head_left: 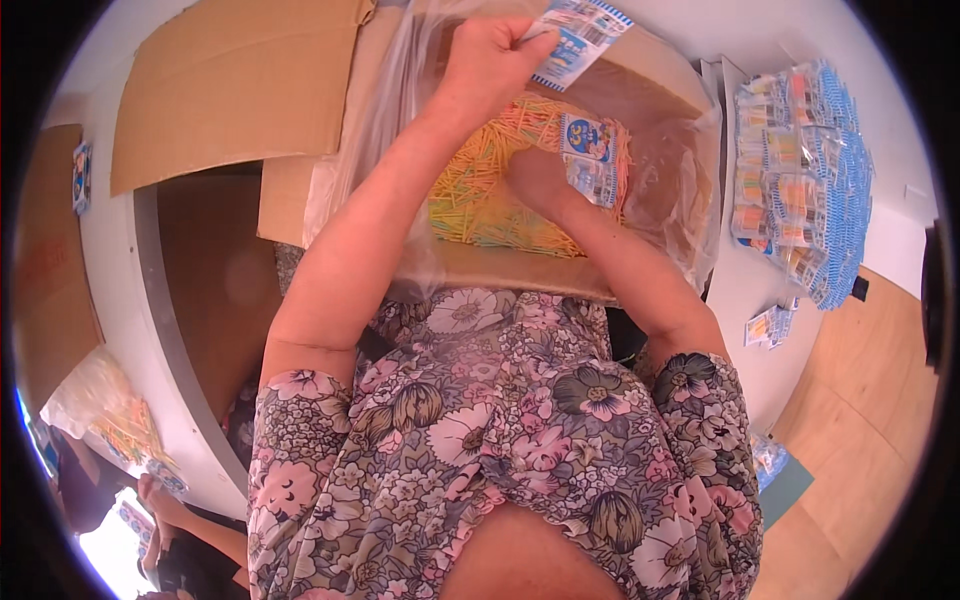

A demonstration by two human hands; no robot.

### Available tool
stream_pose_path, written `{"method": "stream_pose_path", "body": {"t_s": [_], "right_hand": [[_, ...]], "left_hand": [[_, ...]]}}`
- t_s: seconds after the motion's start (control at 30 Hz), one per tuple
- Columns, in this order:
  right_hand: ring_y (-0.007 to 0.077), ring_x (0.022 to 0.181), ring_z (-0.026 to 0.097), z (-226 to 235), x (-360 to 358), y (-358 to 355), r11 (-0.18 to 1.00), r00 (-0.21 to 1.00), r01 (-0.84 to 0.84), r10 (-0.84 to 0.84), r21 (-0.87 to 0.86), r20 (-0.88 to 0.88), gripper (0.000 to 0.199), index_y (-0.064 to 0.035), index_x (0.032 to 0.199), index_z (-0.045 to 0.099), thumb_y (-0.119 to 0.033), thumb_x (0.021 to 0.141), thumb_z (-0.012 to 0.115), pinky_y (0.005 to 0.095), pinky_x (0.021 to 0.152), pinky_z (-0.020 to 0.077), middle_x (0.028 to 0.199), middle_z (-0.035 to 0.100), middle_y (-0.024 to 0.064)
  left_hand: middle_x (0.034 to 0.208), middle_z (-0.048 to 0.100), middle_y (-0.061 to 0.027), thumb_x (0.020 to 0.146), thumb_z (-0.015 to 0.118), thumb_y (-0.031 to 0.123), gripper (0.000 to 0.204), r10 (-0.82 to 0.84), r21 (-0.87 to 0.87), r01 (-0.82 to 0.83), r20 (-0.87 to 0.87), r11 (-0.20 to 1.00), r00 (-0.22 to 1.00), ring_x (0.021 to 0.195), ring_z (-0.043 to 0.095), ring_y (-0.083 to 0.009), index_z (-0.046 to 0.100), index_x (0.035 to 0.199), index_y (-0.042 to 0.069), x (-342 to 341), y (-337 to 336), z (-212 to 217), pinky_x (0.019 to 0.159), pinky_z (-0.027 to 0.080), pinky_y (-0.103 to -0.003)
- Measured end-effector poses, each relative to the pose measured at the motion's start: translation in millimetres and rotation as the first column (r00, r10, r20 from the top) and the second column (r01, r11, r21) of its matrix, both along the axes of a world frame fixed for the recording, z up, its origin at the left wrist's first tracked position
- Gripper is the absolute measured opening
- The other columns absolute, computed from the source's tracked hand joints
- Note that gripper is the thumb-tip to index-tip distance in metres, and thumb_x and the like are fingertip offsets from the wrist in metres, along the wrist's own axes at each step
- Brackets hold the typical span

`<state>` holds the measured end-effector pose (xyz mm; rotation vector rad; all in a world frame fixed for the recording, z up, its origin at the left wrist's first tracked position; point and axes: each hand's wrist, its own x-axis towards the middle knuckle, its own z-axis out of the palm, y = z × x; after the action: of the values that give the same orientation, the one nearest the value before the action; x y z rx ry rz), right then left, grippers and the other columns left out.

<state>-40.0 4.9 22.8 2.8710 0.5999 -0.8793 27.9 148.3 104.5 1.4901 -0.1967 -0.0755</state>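
Note:
My left hand [492, 62] is raised over the far side of an open cardboard box [660, 85]. It pinches a small blue-and-white printed packet [575, 48] between thumb and fingers. Inside the box, lined with clear plastic, lies a heap of thin pastel sticks [470, 200], yellow, orange, pink and green. My right hand [537, 182] is down in the heap, closed like a fist. Its fingertips are hidden, so what they grip cannot be made out. Just right of that hand, a printed packet [588, 138] and a clearer packet [592, 182] lie on the sticks.
Many filled packets [800, 170] are stacked on the white surface to the right, with a few loose ones [768, 325] nearer. A cardboard flap [240, 90] stands at the left. Lower left, another person's hands [165, 505] are near a plastic bag of sticks [115, 410].

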Motion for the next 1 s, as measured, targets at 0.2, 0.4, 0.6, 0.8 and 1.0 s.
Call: {"method": "stream_pose_path", "body": {"t_s": [0.2,0.4,0.6,0.8,1.0], "right_hand": [[0.0301,0.093,0.064,-9,-4,-3,0.993,0.993,0.114,-0.114,-0.017,-0.006,0.022,-0.001,0.093,0.065,-0.013,0.083,0.05,0.0401,0.073,0.0514,0.099,0.065,0.0173],[0.0308,0.097,0.057,19,-3,6,0.997,0.994,0.051,-0.057,0.063,0.096,0.023,-0.002,0.094,0.062,-0.02,0.085,0.052,0.044,0.09,0.038,0.096,0.065,0.0142],[0.034,0.094,0.056,25,7,3,0.903,0.964,-0.063,-0.056,0.425,0.262,0.019,0.002,0.082,0.061,-0.017,0.082,0.057,0.0468,0.079,0.0391,0.091,0.063,0.0199],[0.0315,0.081,0.062,8,18,-8,0.5,0.911,0.301,-0.402,0.812,-0.09,0.033,0.0034,0.098,0.061,-0.029,0.091,0.055,0.0376,0.072,0.0461,0.086,0.066,0.017],[0.0195,0.07,0.062,7,19,-10,-0.282,0.425,0.783,-0.41,0.555,-0.807,0.027,-0.0003,0.096,0.06,-0.026,0.093,0.053,0.0321,0.063,0.0505,0.086,0.065,0.0086]], "left_hand": [[0.06,0.056,0.0039,0.083,0.063,0.017,0.017,0.103,-0.236,-0.101,-0.004,0.966,0.995,0.056,0.044,-0.0013,0.068,0.082,0.0,-3,-9,8,0.049,0.038,-0.024],[0.06,0.056,0.0039,0.084,0.063,0.017,0.017,0.125,-0.16,-0.118,0.036,0.98,0.991,0.056,0.045,-0.0021,0.068,0.084,0.001,1,-2,0,0.049,0.039,-0.024],[0.069,0.062,0.0025,0.086,0.061,0.015,0.018,0.112,-0.226,-0.121,-0.049,0.967,0.992,0.063,0.05,-0.0016,0.068,0.089,-0.001,0,-1,8,0.056,0.043,-0.022],[0.081,0.066,-0.0002,0.087,0.059,0.012,0.02,0.135,-0.248,-0.138,-0.031,0.959,0.99,0.07,0.055,-0.0029,0.066,0.097,-0.004,-2,3,18,0.063,0.046,-0.02],[0.084,0.067,-0.0016,0.088,0.058,0.009,0.019,0.157,-0.316,-0.174,-0.078,0.933,0.984,0.072,0.057,-0.0042,0.066,0.099,-0.004,-2,7,20,0.066,0.047,-0.021]]}}
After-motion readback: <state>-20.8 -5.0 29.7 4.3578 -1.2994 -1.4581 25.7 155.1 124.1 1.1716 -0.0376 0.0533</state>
